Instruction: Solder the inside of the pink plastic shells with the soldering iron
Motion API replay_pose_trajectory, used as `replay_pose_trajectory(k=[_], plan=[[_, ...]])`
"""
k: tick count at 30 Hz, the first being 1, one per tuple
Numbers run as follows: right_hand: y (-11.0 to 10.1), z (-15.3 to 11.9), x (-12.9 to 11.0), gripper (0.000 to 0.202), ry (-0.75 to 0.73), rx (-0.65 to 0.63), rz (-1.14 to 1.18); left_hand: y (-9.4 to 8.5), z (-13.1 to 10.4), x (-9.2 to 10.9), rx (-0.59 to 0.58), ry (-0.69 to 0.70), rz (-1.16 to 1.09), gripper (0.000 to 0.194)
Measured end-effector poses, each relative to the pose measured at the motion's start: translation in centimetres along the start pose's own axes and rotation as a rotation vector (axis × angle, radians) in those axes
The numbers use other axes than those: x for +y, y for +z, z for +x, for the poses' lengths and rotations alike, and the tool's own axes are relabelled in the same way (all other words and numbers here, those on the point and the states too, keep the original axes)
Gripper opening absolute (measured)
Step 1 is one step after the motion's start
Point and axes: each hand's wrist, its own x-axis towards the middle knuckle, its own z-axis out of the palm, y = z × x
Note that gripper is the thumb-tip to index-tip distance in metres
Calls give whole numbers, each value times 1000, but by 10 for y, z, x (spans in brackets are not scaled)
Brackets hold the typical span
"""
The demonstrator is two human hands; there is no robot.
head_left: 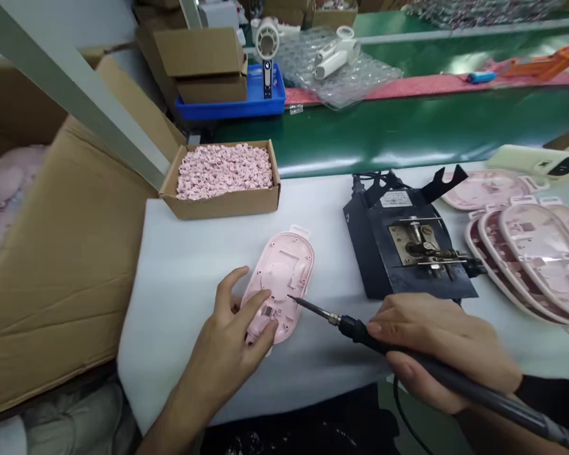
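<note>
A pink oval plastic shell [288, 256] lies on the white worktop with its inner side up, showing ribs, screw posts and a small dark part near its lower end. My left hand [232, 338] grips its lower left side, the thumb and a finger resting on the inside. In my right hand [446, 344] is a soldering iron [360, 330], held like a pen. Its thin tip ends over the right half of the shell; whether it touches the plastic I cannot tell.
A black soldering feeder [374, 253] with a forked holder stands ahead of my right hand. More pink shells [540, 253] are stacked at the right. A cardboard box [232, 205] of small pink parts sits behind the shell. A large carton [76, 253] borders the left.
</note>
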Motion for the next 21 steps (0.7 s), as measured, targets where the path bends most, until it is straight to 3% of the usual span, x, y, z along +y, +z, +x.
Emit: replay_pose_trajectory(k=[3,7,9,12,16,21], plan=[[-5,13,2,12,65,-61,-68,9,4,9,-2,8,-9,28],[-13,16,7,14,101,-54,-148,0,12,6,-40,84,64,25],[-18,12,9,17,69,-16,-165,-9,18,-2,36,148,162,24],[-24,6,11,28,38,46,-170,-16,24,-10,180,127,239,24],[-19,12,9,37,44,76,-156,-3,27,-4,81,117,63,22],[-10,27,12,18,88,13,-136,16,35,7,69,174,-56,19]])
